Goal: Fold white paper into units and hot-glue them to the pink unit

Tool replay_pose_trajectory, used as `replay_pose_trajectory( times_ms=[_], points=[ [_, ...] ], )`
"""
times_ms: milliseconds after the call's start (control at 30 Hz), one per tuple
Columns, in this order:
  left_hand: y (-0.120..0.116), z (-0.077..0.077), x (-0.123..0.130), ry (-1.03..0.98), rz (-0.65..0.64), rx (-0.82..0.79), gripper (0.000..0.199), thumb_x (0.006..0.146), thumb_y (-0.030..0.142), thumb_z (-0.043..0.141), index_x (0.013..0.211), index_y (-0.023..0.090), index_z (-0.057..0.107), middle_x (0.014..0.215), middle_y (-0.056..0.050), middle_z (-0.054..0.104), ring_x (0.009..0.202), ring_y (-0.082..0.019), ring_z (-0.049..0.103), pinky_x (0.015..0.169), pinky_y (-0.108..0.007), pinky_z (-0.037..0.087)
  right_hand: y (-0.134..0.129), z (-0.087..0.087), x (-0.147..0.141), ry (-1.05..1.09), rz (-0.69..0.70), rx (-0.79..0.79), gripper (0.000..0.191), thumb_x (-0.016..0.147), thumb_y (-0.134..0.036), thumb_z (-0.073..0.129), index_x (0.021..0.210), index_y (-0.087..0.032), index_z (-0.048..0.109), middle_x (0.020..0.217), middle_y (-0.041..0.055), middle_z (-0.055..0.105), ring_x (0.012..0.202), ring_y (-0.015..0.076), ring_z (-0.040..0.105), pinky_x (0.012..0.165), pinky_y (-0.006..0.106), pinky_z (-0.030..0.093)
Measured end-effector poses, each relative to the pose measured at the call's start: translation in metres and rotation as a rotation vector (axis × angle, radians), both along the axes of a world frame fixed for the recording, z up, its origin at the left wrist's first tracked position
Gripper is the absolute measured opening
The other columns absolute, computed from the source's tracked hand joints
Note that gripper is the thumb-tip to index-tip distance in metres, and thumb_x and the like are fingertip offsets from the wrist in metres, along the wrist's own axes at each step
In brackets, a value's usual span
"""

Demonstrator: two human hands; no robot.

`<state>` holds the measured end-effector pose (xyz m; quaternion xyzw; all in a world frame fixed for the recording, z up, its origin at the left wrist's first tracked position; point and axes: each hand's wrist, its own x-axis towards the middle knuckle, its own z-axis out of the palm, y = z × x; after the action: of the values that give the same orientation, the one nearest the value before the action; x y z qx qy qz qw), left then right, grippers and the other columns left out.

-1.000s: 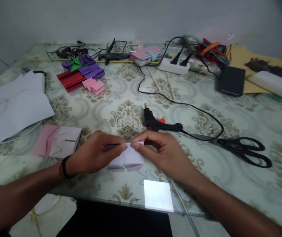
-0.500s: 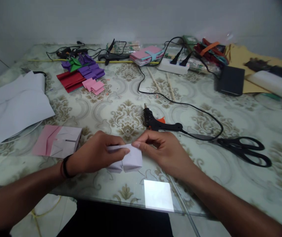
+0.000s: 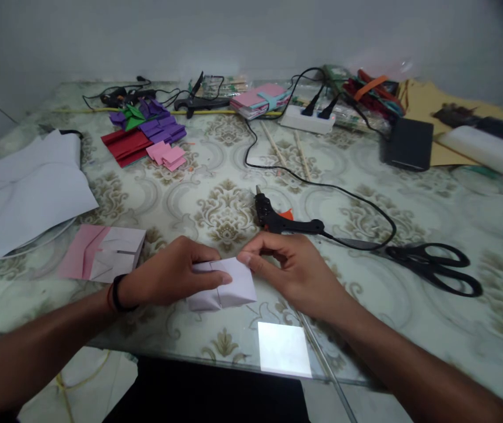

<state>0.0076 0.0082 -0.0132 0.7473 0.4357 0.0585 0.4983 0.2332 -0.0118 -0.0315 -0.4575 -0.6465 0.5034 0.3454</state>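
Note:
Near the front edge of the table, a folded white paper (image 3: pixel 236 288) is held between both hands. My left hand (image 3: pixel 176 271) grips its left part, thumb lying across the top face and the other fingers mostly behind. My right hand (image 3: pixel 289 267) pinches the paper's upper right corner between thumb and fingertips. Left of my left hand lies a pink and white folded paper piece (image 3: pixel 110 252), flat on the table. A black glue gun (image 3: pixel 284 217) with an orange trigger rests just beyond my right hand.
Black-handled scissors (image 3: pixel 436 267) lie at the right. Large white sheets (image 3: pixel 35 194) cover the left side. Folded purple paper (image 3: pixel 163 128), a red folded paper (image 3: pixel 126 145) and pink pieces lie farther back. Behind them are a white power strip (image 3: pixel 308 119) and a dark box (image 3: pixel 408 144).
The folded white paper has tilted slightly, its lower right corner shifting a little down and right. Both hands keep their hold on it.

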Motion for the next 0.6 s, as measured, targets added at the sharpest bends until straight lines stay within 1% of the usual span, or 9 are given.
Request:
replay_pose_trajectory(
  times_ms=[100,200,300,367,433,533,600],
  points=[
    [0.0017,0.0019,-0.0015,-0.059,-0.029,-0.04,0.044,0.097,0.046,0.056,0.066,0.014,0.053,0.062,0.005,0.041,0.057,-0.008,0.035,0.049,-0.023,0.025,0.0011,-0.0024,-0.0011,0.009,-0.005,-0.04,0.022,0.094,-0.036,0.066,0.082,-0.018,0.072,0.075,0.0015,0.071,0.07,0.0147,0.062,0.063,0.026,0.047],
    [0.0015,0.0028,-0.0027,-0.106,0.011,-0.005,0.046,0.1,0.044,0.05,0.066,0.014,0.054,0.061,0.005,0.039,0.056,-0.008,0.033,0.049,-0.022,0.024,0.0011,-0.0039,-0.004,0.024,0.01,-0.091,0.023,0.093,-0.039,0.067,0.084,-0.018,0.071,0.074,0.0007,0.068,0.068,0.0144,0.06,0.062,0.026,0.046],
    [0.0005,0.002,-0.0026,-0.133,0.062,0.031,0.044,0.101,0.043,0.051,0.068,0.014,0.056,0.061,0.005,0.039,0.056,-0.007,0.033,0.048,-0.021,0.024,-0.0005,-0.0039,-0.0066,0.004,0.077,-0.176,0.026,0.091,-0.04,0.068,0.079,-0.017,0.069,0.073,0.0007,0.065,0.066,0.0145,0.057,0.059,0.027,0.044],
    [0.0004,0.0013,-0.0019,-0.125,0.065,0.053,0.045,0.101,0.043,0.051,0.068,0.014,0.056,0.06,0.005,0.039,0.056,-0.007,0.034,0.048,-0.021,0.024,-0.0014,-0.004,-0.0067,-0.01,0.115,-0.212,0.028,0.092,-0.039,0.067,0.075,-0.017,0.068,0.075,0.0016,0.067,0.067,0.0152,0.058,0.06,0.028,0.045],
    [0.0009,0.0011,-0.0013,-0.103,0.047,0.059,0.045,0.1,0.044,0.052,0.067,0.013,0.056,0.06,0.005,0.038,0.056,-0.007,0.034,0.048,-0.021,0.024,-0.0017,-0.0042,-0.0055,-0.006,0.122,-0.219,0.027,0.092,-0.039,0.065,0.077,-0.017,0.068,0.078,0.0024,0.069,0.07,0.0162,0.06,0.063,0.028,0.047],
    [0.0017,0.0013,-0.0017,-0.06,0.014,0.023,0.04,0.097,0.044,0.056,0.072,0.013,0.062,0.061,0.005,0.043,0.055,-0.007,0.036,0.047,-0.02,0.025,-0.0013,-0.0045,-0.0034,0.008,0.115,-0.234,0.025,0.092,-0.039,0.066,0.081,-0.016,0.069,0.083,0.0038,0.071,0.073,0.0175,0.062,0.064,0.029,0.048],
    [0.0014,0.0015,-0.0023,-0.034,0.016,0.009,0.039,0.095,0.044,0.059,0.072,0.013,0.062,0.06,0.005,0.042,0.055,-0.007,0.035,0.046,-0.02,0.024,-0.0011,-0.0046,-0.0029,0.022,0.122,-0.251,0.025,0.092,-0.039,0.066,0.085,-0.016,0.071,0.085,0.0045,0.072,0.074,0.0178,0.063,0.065,0.029,0.049]
  ],
)
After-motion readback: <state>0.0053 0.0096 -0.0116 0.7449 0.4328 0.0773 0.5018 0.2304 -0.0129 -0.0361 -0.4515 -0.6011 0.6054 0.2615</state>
